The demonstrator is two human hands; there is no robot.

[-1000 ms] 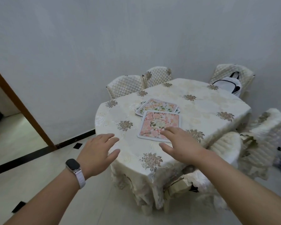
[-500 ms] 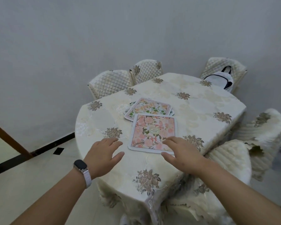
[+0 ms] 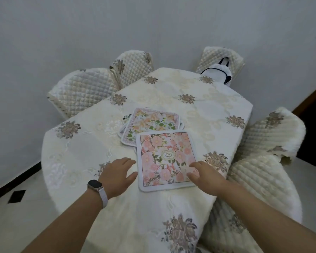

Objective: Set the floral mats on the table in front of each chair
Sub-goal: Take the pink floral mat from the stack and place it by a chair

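**Hands flank the pink floral mat at the table's near edge**

While both hands reach over the table (image 3: 199, 110), the pink floral mat (image 3: 165, 159) lies flat on the cream cloth between them. Open and spread, the left hand (image 3: 117, 177) rests just beside the mat's left edge, gripping nothing. With fingers loosely extended, the right hand (image 3: 206, 175) covers the mat's lower right corner; whether it presses or merely hovers is hard to tell. Behind the pink mat sits a stack of floral mats (image 3: 151, 123), its near corner tucked under the pink one, lower layers mostly hidden. Quilted chairs (image 3: 84, 90) ring the table, partly cut off by the cloth.
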